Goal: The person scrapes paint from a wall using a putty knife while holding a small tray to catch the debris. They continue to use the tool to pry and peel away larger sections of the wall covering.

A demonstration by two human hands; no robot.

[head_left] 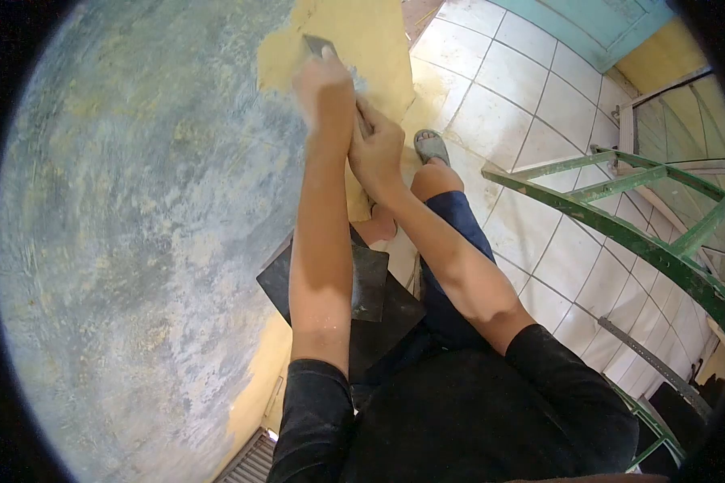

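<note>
A scraper (318, 45) has its metal blade against the wall (161, 177), at the border between yellow paint and a patchy grey-blue surface. My left hand (325, 84), partly blurred, is closed round the tool just behind the blade. Lower down and to the right, my right hand (376, 149) grips the scraper's handle, whose rear part shows between its thumb and fingers. Both forearms reach up from the bottom of the view. Dark flat plates (370, 282) lie beneath my left forearm, partly hidden by it.
A green metal ladder (588, 211) stands on the right over white floor tiles (503, 97). My sandalled foot (431, 147) is on the tiles beside the wall. A turquoise panel (580, 24) is at the top right, and a perforated metal strip (648, 358) at the lower right.
</note>
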